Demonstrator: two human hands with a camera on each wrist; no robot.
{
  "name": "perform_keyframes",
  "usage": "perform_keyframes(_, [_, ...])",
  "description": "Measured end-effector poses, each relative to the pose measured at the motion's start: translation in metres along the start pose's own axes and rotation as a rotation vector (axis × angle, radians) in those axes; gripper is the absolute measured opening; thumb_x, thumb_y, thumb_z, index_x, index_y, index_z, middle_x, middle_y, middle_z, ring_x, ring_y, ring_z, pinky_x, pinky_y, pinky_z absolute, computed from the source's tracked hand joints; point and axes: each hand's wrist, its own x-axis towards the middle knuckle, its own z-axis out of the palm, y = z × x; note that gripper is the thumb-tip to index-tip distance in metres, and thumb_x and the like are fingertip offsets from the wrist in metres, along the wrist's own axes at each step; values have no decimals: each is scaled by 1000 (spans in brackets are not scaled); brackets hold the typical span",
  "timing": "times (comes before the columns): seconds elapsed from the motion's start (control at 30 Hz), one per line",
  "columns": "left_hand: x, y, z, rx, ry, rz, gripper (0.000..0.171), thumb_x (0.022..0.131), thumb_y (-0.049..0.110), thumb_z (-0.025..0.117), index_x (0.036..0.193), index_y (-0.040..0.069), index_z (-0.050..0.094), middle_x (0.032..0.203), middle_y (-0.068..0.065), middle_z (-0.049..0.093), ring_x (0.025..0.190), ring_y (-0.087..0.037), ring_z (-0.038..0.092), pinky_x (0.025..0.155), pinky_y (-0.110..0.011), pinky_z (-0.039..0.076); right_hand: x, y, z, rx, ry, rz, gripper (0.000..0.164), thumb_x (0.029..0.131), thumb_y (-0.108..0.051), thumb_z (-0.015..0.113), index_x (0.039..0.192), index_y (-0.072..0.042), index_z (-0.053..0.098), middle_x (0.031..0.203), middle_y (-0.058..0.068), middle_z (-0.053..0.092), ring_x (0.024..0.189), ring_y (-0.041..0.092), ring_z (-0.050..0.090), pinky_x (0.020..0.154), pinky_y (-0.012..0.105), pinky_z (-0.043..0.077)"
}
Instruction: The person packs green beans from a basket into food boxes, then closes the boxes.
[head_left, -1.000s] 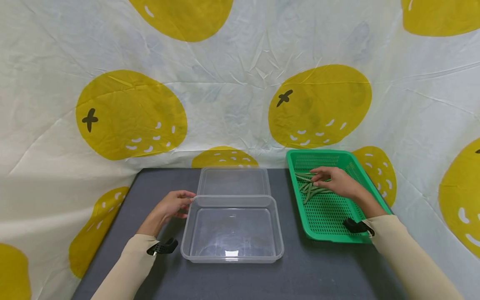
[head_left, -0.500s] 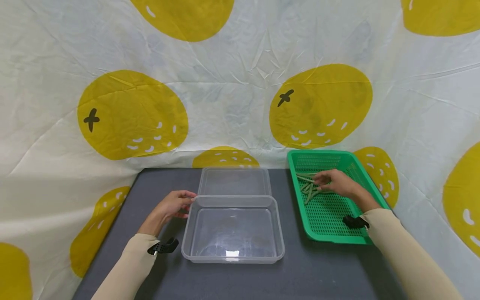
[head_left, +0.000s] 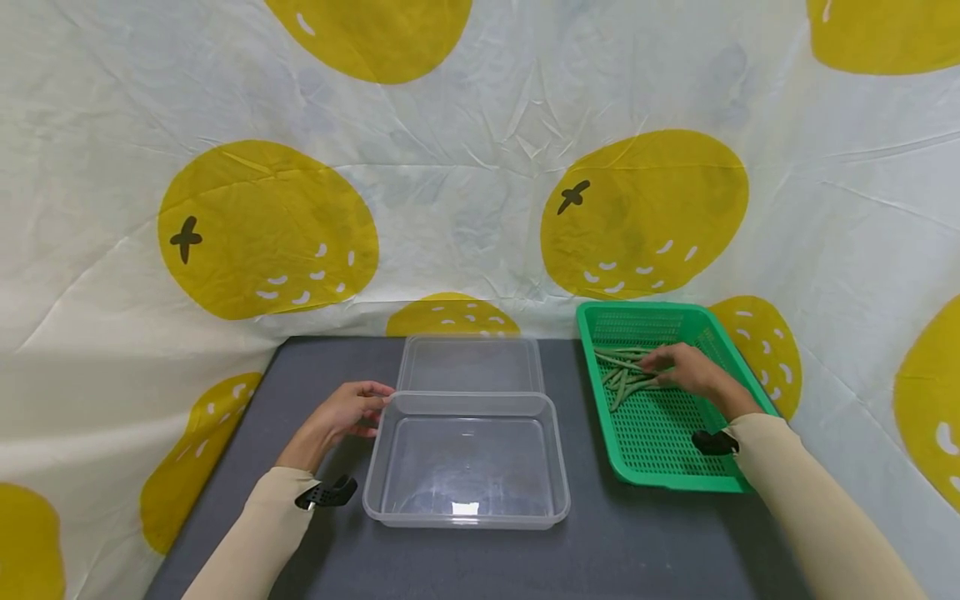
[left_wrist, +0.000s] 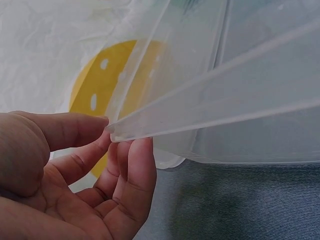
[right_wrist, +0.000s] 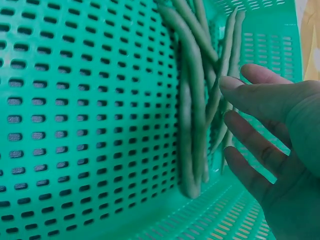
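My left hand (head_left: 351, 410) pinches the back left corner of a clear plastic container (head_left: 465, 518). In the left wrist view the thumb (left_wrist: 80, 128) lies on the rim and the fingers sit under it. My right hand (head_left: 686, 368) is inside a green plastic basket (head_left: 617, 454), at several long green beans (head_left: 622, 385). From the right wrist, the fingers (right_wrist: 255, 142) are spread beside the green beans (right_wrist: 192, 100), the thumb tip over one; whether they touch cannot be told. Nothing shows gripped in that hand.
A clear lid (head_left: 471, 363) lies flat behind the container. Both stand on a dark grey table (head_left: 600, 542), with the basket at the right. A pale cloth (head_left: 465, 208) with yellow fruit prints hangs close behind the table.
My right hand has moved slightly right and down within the basket, uncovering more of the beans. The left hand stays at the container's corner.
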Motion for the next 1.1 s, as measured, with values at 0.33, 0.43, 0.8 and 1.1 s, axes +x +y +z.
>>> perform_keyframes(0.33, [0, 0, -1, -2, -3, 2, 34, 101, 13, 60, 131, -4, 59, 101, -16, 66, 78, -18, 62, 65, -35, 57, 2, 18, 4, -49, 5, 11, 35, 97, -1, 63, 132, 6, 61, 132, 29, 61, 124, 52, 52, 93, 60, 50])
perform_keyframes(0.43, [-1, 0, -1, 4, -2, 5, 34, 101, 13, 60, 130, -4, 59, 102, -17, 66, 79, -19, 62, 65, -35, 57, 2, 22, 5, -44, 6, 13, 35, 97, 0, 63, 131, 7, 61, 131, 30, 61, 122, 52, 54, 91, 59, 51])
perform_keyframes(0.8, [-2, 0, 0, -3, 2, -6, 33, 101, 14, 61, 129, -2, 62, 103, -18, 67, 80, -20, 62, 65, -35, 57, 3, 23, 10, -58, 17, 46, 30, 94, 2, 66, 124, 7, 66, 120, 28, 66, 110, 45, 62, 87, 53, 55])
perform_keyframes(1.1, [-1, 0, -1, 5, 5, -10, 33, 101, 14, 59, 130, -2, 61, 106, -19, 67, 83, -23, 64, 66, -36, 57, 3, 23, 11, -154, -16, -3, 20, 93, 4, 67, 112, 5, 72, 111, 23, 70, 102, 41, 66, 82, 51, 57])
